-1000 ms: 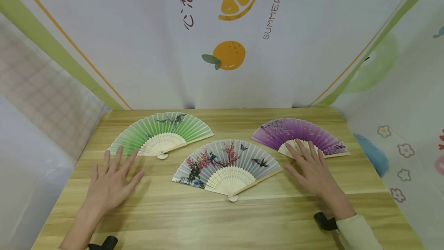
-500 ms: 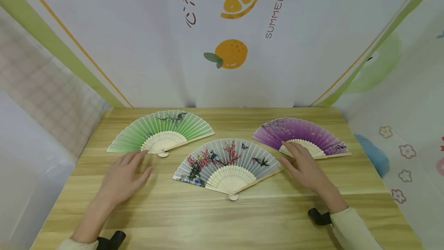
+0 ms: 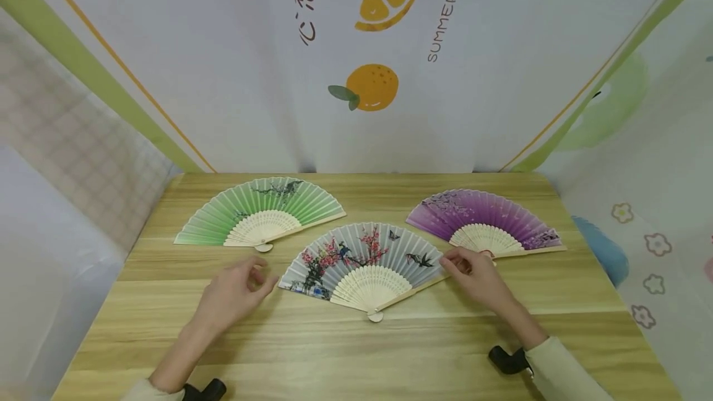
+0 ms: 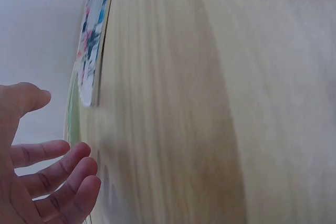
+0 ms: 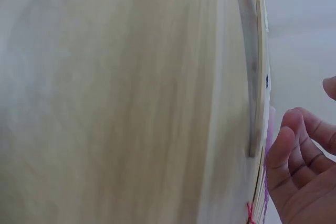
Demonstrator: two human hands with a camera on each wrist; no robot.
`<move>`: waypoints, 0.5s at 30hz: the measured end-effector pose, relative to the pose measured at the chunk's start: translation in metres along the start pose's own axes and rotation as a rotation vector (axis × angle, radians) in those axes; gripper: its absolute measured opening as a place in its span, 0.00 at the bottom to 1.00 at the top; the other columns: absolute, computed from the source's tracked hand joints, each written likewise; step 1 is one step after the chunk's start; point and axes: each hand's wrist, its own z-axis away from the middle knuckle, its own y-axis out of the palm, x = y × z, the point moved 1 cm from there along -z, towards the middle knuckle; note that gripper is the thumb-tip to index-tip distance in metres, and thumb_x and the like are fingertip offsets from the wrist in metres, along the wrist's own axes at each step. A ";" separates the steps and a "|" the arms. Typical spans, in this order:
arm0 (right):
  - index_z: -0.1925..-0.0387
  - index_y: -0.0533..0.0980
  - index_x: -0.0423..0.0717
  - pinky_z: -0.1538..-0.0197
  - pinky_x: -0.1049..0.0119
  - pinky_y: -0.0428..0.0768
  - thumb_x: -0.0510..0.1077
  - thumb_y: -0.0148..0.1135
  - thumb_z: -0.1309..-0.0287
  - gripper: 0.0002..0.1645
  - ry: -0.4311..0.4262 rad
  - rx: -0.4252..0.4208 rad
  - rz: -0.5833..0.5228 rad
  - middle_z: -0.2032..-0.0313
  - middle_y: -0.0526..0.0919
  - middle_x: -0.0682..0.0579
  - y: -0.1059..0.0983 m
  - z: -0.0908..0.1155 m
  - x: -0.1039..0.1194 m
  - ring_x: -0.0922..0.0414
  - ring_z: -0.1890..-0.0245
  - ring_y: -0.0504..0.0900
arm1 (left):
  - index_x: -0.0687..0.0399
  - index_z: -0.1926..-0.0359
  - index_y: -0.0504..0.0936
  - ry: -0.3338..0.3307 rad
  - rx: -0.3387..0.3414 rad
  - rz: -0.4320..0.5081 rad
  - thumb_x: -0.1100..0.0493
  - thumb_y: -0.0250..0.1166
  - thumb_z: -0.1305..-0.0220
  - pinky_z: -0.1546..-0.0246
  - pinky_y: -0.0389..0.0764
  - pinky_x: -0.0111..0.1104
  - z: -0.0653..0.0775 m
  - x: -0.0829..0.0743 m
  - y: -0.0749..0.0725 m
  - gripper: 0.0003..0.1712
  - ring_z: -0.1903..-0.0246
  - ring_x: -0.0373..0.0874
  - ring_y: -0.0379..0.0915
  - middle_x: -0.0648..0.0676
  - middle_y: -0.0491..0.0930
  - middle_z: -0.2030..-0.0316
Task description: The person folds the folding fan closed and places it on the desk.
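Spread on the table is a grey-white folding fan (image 3: 372, 289) with pink blossoms and birds, its pivot toward the person. My left hand (image 3: 236, 289) hovers by its left corner, thumb and bent fingers apart and holding nothing, which the left wrist view also shows for the hand (image 4: 47, 171). At the opposite end, my right hand (image 3: 476, 274) has loosely bent fingertips right at the fan's right edge. In the right wrist view a gap shows between that hand's thumb and fingers (image 5: 283, 148), beside the fan's wooden outer rib (image 5: 257, 98).
A green folding fan (image 3: 262, 203) lies spread at the back left. At the back right a purple one (image 3: 479, 206) lies spread, with a red cord near its pivot. Beyond the wooden table (image 3: 312, 357) hangs a white curtain (image 3: 250, 79) printed with oranges.
The left hand has moved right from the green fan to the grey-white fan's left corner. The right hand has drawn back from the purple fan to the grey-white one's right end. Fingers have bent.
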 end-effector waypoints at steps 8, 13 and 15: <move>0.63 0.84 0.42 0.72 0.69 0.77 0.38 0.67 0.33 0.03 -0.007 0.003 -0.042 0.73 0.81 0.60 0.010 0.004 0.004 0.62 0.76 0.77 | 0.56 0.50 0.83 -0.044 0.011 0.026 0.45 0.70 0.33 0.70 0.83 0.44 -0.001 -0.002 0.009 0.21 0.71 0.40 0.80 0.47 0.85 0.68; 0.65 0.85 0.43 0.74 0.69 0.75 0.37 0.67 0.33 0.03 -0.009 -0.007 -0.061 0.75 0.80 0.62 0.016 0.007 0.006 0.64 0.77 0.74 | 0.58 0.52 0.83 -0.082 0.038 0.063 0.44 0.69 0.33 0.67 0.82 0.45 0.001 -0.006 0.013 0.23 0.70 0.42 0.81 0.45 0.83 0.70; 0.66 0.84 0.45 0.76 0.69 0.73 0.37 0.66 0.33 0.05 0.009 -0.007 -0.067 0.77 0.78 0.63 0.019 0.009 0.008 0.64 0.79 0.72 | 0.58 0.52 0.83 -0.098 0.039 0.063 0.43 0.69 0.33 0.67 0.82 0.45 0.002 -0.008 0.015 0.23 0.70 0.42 0.80 0.45 0.82 0.71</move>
